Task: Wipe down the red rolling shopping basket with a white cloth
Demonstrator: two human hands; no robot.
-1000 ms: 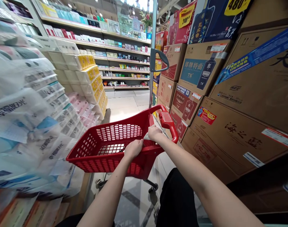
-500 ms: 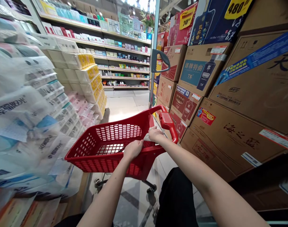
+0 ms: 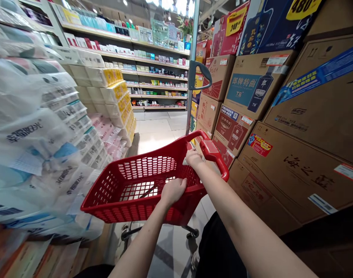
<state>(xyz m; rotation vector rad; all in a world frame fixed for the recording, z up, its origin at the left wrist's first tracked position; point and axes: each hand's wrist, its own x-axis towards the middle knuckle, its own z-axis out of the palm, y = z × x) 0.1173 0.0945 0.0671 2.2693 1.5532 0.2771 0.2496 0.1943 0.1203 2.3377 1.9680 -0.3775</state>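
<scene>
A red plastic shopping cart basket (image 3: 112,193) stands in front of me in a shop aisle, with nothing visible inside it. My left hand (image 3: 173,190) is closed over the basket's near rim. My right hand (image 3: 194,158) is closed on a white cloth (image 3: 185,161) pressed against the rim, just left of the red cart handle (image 3: 214,155).
Stacked packs of tissue paper (image 3: 40,135) wall in the left side. Piled cardboard boxes (image 3: 280,127) line the right, close to the cart handle. A grey pole (image 3: 193,65) rises ahead on the right. Tiled floor (image 3: 156,127) runs ahead to product shelves (image 3: 153,65).
My right hand with the cloth has slid forward along the rim toward the handle. My left hand keeps its grip on the near rim. The view has shifted slightly.
</scene>
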